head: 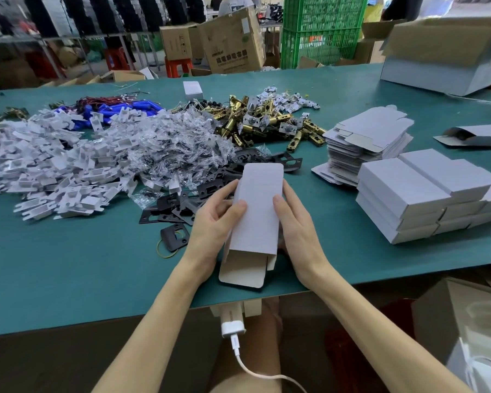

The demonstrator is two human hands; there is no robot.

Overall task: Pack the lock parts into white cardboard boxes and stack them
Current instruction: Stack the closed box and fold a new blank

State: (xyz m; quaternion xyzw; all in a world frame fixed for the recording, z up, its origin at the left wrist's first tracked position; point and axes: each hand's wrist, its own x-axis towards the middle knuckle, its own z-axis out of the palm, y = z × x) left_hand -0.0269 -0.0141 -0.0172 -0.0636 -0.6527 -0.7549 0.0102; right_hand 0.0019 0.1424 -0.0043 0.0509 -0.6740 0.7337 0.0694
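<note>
Here — hands [213, 222] [298, 225] grip white box [260, 205].

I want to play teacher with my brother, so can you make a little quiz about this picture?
1. True or false: the left hand and the right hand both hold the white box.
2. Where are the stacked boxes? A) on the person's right B) on the person's left C) on the floor
3. Fill in: the flat plates beside the left hand are coloured ___.
Key: 1 true; 2 A; 3 black.
</note>
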